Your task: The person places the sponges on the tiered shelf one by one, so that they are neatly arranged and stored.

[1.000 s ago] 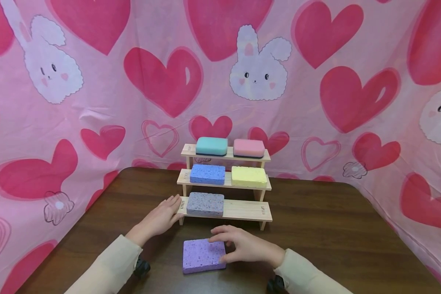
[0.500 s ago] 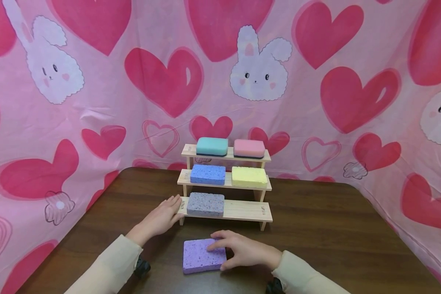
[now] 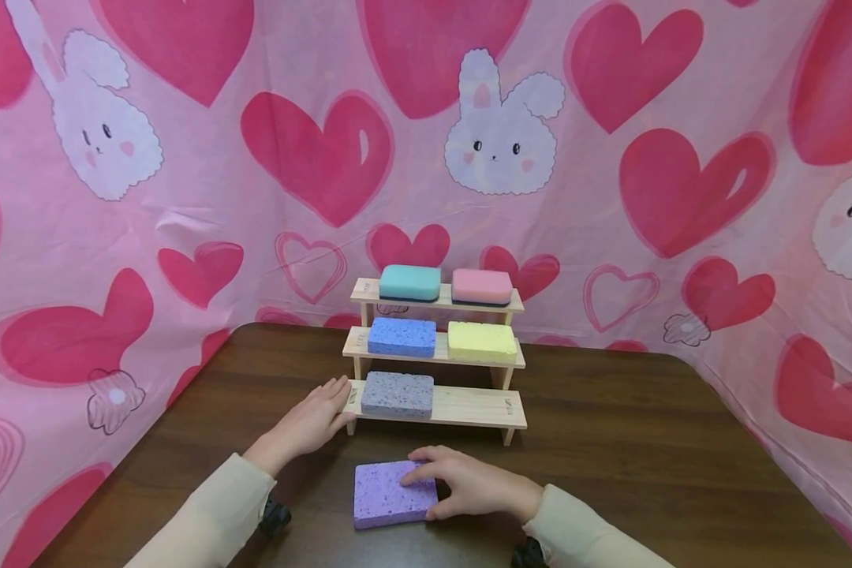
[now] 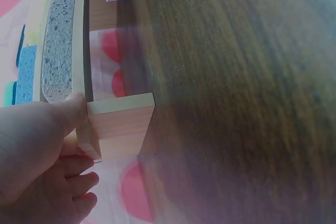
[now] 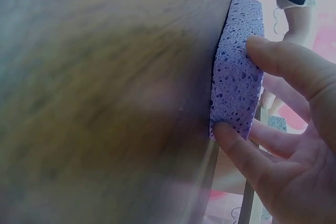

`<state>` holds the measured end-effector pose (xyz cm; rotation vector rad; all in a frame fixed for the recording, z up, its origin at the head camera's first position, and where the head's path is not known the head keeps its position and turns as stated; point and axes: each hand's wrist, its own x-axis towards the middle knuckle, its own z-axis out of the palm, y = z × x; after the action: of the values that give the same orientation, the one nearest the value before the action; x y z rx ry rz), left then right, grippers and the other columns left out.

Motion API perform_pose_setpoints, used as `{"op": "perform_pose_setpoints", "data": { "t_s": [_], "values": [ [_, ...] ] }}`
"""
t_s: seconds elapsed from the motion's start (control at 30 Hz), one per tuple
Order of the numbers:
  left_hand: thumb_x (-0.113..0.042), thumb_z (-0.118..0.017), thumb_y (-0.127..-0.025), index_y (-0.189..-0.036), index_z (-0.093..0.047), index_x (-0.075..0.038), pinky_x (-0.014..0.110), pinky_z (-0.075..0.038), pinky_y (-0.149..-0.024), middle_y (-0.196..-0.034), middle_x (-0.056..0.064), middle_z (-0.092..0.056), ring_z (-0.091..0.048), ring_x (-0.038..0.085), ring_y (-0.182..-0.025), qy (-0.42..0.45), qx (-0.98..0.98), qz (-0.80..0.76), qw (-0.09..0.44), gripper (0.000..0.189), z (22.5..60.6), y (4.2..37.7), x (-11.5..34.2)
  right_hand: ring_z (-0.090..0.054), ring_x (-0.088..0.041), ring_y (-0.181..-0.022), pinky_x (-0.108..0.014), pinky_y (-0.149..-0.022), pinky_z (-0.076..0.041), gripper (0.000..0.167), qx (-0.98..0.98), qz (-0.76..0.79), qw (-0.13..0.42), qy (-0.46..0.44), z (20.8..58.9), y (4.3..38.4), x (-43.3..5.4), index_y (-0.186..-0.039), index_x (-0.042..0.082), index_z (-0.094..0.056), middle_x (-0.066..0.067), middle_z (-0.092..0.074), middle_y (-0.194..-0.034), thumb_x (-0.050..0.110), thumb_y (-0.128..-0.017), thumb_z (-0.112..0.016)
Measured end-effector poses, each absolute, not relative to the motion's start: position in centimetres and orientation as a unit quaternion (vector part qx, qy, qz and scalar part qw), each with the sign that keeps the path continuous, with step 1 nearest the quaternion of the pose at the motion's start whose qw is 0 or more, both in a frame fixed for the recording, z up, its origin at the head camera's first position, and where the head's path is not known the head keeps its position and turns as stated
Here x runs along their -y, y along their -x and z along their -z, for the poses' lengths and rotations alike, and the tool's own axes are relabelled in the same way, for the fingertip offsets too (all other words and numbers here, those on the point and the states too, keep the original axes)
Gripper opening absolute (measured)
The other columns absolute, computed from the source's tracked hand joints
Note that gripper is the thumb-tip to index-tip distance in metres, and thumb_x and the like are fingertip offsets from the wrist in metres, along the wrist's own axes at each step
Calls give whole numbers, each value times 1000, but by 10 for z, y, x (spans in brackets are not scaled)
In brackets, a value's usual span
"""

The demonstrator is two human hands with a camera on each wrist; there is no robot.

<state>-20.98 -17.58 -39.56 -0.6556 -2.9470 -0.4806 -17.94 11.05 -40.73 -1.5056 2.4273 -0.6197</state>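
Note:
A purple sponge (image 3: 383, 493) lies flat on the brown table, in front of a three-step wooden display stand (image 3: 468, 406). My right hand (image 3: 477, 484) pinches the sponge's right end, with the thumb at the near edge and the fingers on its top and far side. In the right wrist view, thumb and fingers touch the porous purple sponge (image 5: 239, 72). My left hand (image 3: 308, 418) holds the left end of the stand's lowest step. The left wrist view shows the thumb against the step's end and the other fingers curled behind. A grey speckled sponge (image 3: 397, 394) sits beside it.
On the middle step lie a blue sponge (image 3: 401, 338) and a yellow sponge (image 3: 481, 341). A teal sponge (image 3: 409, 282) and a pink sponge (image 3: 481, 285) stand on the top step. Behind the table (image 3: 610, 442) hangs a pink cloth (image 3: 412, 205) with hearts and rabbits.
My right hand has lowered slightly onto the purple sponge's right end and its fingers have closed on it. The left hand keeps its place on the stand.

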Motion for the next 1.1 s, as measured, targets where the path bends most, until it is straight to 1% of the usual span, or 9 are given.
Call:
{"op": "perform_pose_setpoints", "data": {
  "t_s": [0.4, 0.57, 1.0, 1.1],
  "values": [
    [-22, -59, -90, -131, -41, 13, 52, -24, -104, -137, 29, -36, -30, 43, -128, 224, 961, 151, 53, 57, 396, 208, 176, -42, -18, -120, -33, -95, -40, 42, -823, 209, 99, 519, 408, 180, -111, -124, 20, -59, -9, -45, -133, 24, -83, -70],
    [-23, -59, -90, -132, -40, 12, 51, -24, -104, -138, 28, -35, -29, 42, -128, 219, 962, 155, 48, 58, 396, 208, 176, -43, -17, -119, -33, -95, -40, 42, -821, 214, 99, 520, 408, 180, -112, -123, 20, -59, -8, -45, -133, 24, -83, -70],
    [-22, -58, -91, -131, -41, 13, 51, -24, -104, -137, 29, -36, -30, 43, -128, 223, 961, 155, 50, 56, 395, 209, 176, -44, -18, -118, -30, -96, -39, 43, -823, 228, 72, 516, 398, 178, -116, -120, 17, -62, -12, -46, -130, 17, -79, -73],
    [-22, -58, -91, -131, -41, 13, 51, -24, -104, -137, 29, -36, -30, 43, -127, 224, 961, 153, 52, 55, 395, 209, 175, -43, -18, -118, -30, -96, -39, 42, -824, 230, 67, 513, 394, 178, -119, -120, 17, -62, -10, -46, -130, 17, -79, -72]
  ]
}}
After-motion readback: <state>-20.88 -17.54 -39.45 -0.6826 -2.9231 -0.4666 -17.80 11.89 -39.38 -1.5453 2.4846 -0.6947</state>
